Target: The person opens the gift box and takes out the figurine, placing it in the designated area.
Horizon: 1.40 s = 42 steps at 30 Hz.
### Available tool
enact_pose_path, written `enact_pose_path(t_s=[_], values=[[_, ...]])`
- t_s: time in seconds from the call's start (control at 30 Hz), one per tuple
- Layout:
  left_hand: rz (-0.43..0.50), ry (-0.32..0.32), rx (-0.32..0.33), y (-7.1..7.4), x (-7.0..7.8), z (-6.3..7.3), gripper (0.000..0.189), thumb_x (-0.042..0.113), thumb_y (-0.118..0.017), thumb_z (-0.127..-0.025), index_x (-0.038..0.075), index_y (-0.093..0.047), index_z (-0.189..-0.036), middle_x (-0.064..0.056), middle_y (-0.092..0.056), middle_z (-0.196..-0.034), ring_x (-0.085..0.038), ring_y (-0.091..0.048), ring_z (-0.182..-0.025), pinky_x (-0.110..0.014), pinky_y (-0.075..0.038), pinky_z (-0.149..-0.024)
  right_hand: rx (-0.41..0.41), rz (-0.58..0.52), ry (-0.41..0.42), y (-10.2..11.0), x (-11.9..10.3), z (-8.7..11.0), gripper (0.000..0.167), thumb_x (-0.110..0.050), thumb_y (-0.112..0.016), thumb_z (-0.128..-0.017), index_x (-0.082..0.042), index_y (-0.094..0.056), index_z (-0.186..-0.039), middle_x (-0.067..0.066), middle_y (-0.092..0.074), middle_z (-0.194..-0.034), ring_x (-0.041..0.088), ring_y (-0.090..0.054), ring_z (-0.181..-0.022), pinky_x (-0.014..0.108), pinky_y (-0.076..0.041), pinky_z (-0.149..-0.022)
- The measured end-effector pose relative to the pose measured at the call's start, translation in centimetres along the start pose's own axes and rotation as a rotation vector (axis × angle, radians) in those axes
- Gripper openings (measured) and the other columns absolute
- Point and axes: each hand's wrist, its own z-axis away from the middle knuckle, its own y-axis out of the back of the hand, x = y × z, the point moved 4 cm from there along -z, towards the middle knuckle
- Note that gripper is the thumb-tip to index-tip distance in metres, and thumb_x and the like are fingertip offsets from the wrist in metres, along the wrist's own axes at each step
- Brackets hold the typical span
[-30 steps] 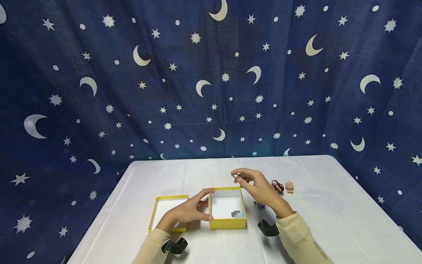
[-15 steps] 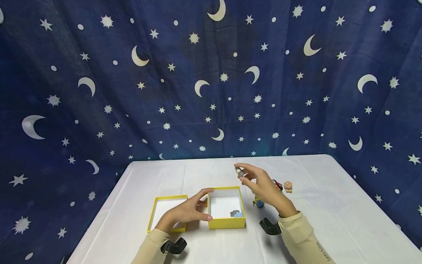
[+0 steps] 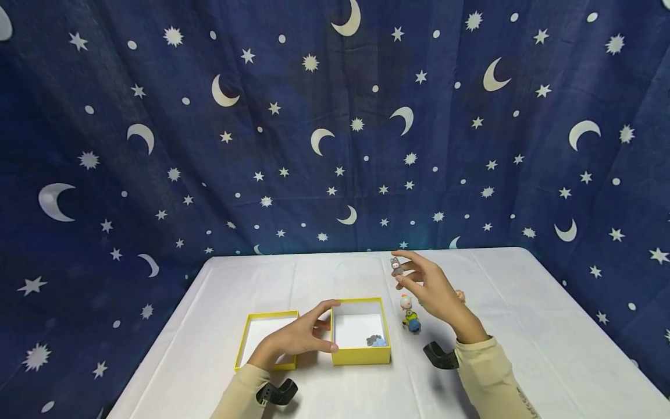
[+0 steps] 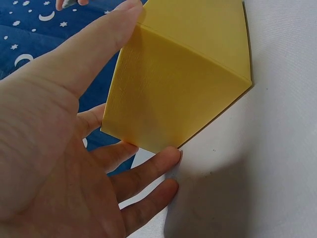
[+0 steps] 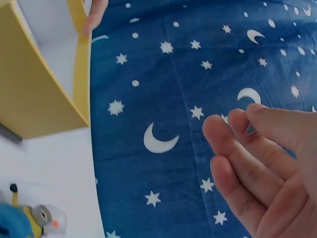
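My left hand [image 3: 298,337] holds the left side of an open yellow box [image 3: 361,356], thumb at the near corner and index finger at the far one. In the left wrist view its fingertips [image 4: 168,157] lie against the box's yellow wall [image 4: 173,94]. Raised over the table behind and right of the box, my right hand [image 3: 431,288] pinches a small grey figurine [image 3: 396,266] with long ears and a pale face. Only a grey sliver of the figurine [image 5: 251,130] shows in the right wrist view. Small grey and light-blue pieces [image 3: 376,341] lie in the box's near right corner.
A yellow-rimmed lid [image 3: 264,334] lies left of the box, partly under my left hand. Right of the box are a yellow-and-blue minion figure [image 3: 412,322] and a white-headed figurine [image 3: 405,301]. Another figurine [image 3: 460,295] is mostly hidden behind my right hand. A starry curtain [image 3: 293,192] hangs behind the table.
My right hand has moved right and upward with the grey figurine, away from the box. The minion and white-headed figurine are uncovered; the dark-red-haired figurine is now hidden. My left hand stays put.
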Motion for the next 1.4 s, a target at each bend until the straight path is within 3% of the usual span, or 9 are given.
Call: enact_pose_path(t_s=[0.23, 0.43, 0.57, 0.9, 1.07, 1.27, 1.4], values=[[-0.001, -0.011, 0.001, 0.1, 0.2, -0.1, 0.095, 0.027, -0.082, -0.086, 0.027, -0.021, -0.159, -0.011, -0.023, -0.166, -0.031, -0.050, -0.137, -0.050, -0.043, -0.114, 0.005, 0.101, -0.047, 1.6, 0.6, 0.4, 0.040, -0.003, -0.070, -0.093, -0.011, -0.062, -0.132, 0.012, -0.072, -0.108, 0.020, -0.071, -0.088, 0.030, -0.055, -0.073], [0.002, -0.019, -0.002, 0.0, 0.2, -0.1, 0.097, 0.025, -0.082, -0.087, 0.023, -0.019, -0.160, -0.010, -0.021, -0.167, -0.034, -0.048, -0.139, -0.051, -0.041, -0.115, -0.034, 0.159, -0.085, 2.5, 1.4, 0.8, 0.037, -0.002, -0.072, -0.091, -0.009, -0.065, -0.126, 0.010, -0.070, -0.101, 0.016, -0.066, -0.083, 0.028, -0.055, -0.071], [0.013, -0.017, -0.006, -0.1, 0.1, -0.1, 0.095, 0.022, -0.081, -0.087, 0.025, -0.020, -0.159, -0.010, -0.021, -0.167, -0.034, -0.048, -0.139, -0.051, -0.042, -0.115, -0.070, 0.171, -0.105, 2.9, 2.0, 1.1, 0.034, -0.001, -0.070, -0.091, -0.006, -0.065, -0.125, 0.009, -0.073, -0.100, 0.015, -0.065, -0.081, 0.029, -0.055, -0.074], [0.012, -0.010, -0.006, -0.1, 0.0, -0.2, 0.095, 0.023, -0.082, -0.086, 0.026, -0.021, -0.159, -0.011, -0.023, -0.167, -0.032, -0.049, -0.137, -0.050, -0.043, -0.114, -0.199, 0.084, -0.178, 3.5, 3.7, 1.8, 0.037, 0.008, -0.061, -0.089, 0.002, -0.060, -0.126, 0.016, -0.071, -0.096, 0.009, -0.063, -0.069, 0.024, -0.047, -0.056], [0.020, -0.010, -0.014, -0.2, -0.1, -0.1, 0.094, 0.024, -0.082, -0.086, 0.028, -0.022, -0.158, -0.011, -0.023, -0.166, -0.033, -0.049, -0.137, -0.051, -0.043, -0.114, -0.213, 0.039, -0.203, 3.4, 5.0, 2.0, 0.036, 0.006, -0.064, -0.089, 0.004, -0.060, -0.125, 0.019, -0.071, -0.095, 0.007, -0.060, -0.067, 0.024, -0.046, -0.056], [0.015, -0.018, -0.010, 0.0, -0.2, -0.1, 0.093, 0.023, -0.081, -0.087, 0.028, -0.021, -0.158, -0.010, -0.024, -0.166, -0.032, -0.049, -0.137, -0.050, -0.043, -0.114, -0.357, -0.065, -0.244, 3.1, 7.1, 2.4, 0.036, 0.002, -0.068, -0.090, 0.012, -0.056, -0.123, 0.015, -0.069, -0.086, 0.006, -0.056, -0.067, 0.023, -0.047, -0.060], [0.008, -0.020, -0.004, 0.0, -0.1, -0.1, 0.094, 0.027, -0.082, -0.086, 0.028, -0.022, -0.158, -0.009, -0.024, -0.166, -0.031, -0.049, -0.137, -0.049, -0.043, -0.113, -0.432, -0.103, -0.250, 2.8, 8.2, 2.7, 0.034, 0.006, -0.068, -0.087, 0.017, -0.056, -0.118, 0.020, -0.069, -0.082, 0.004, -0.052, -0.066, 0.020, -0.044, -0.061]])
